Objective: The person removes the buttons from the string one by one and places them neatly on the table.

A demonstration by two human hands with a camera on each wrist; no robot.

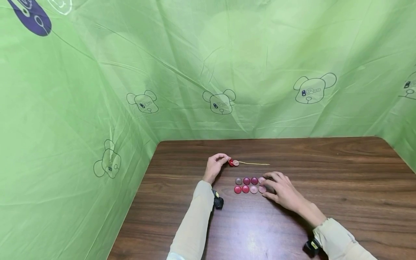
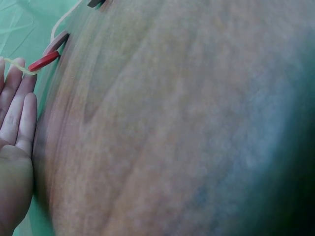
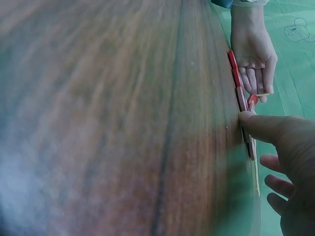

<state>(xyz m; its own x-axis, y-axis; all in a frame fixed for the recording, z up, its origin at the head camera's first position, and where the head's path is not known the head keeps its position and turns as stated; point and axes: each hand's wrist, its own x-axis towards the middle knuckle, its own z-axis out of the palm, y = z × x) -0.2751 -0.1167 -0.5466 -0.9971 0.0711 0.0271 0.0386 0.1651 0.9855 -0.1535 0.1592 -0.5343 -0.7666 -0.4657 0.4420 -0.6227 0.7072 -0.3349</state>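
My left hand (image 1: 214,167) pinches the end of a yellow string (image 1: 255,163) at the left of the tabletop's far half. On this string, beside the fingertips, are a red button (image 2: 43,61) and a pale pink button (image 1: 236,163). Its free length stretches right across the wood. Nearer to me, several round buttons lie in two rows, with a grey-mauve button (image 1: 238,181) and a red button (image 1: 238,189) at the left end. At the right end, my right hand (image 1: 286,191) has loosely bent fingers over the pink buttons (image 1: 261,189); its thumb (image 3: 253,123) appears to touch one.
The brown wooden table (image 1: 351,180) has rounded far corners. Green cloth (image 1: 182,65) printed with bear heads hangs behind it and along its sides. Small black devices are strapped at both wrists, including the left wrist camera (image 1: 218,201).
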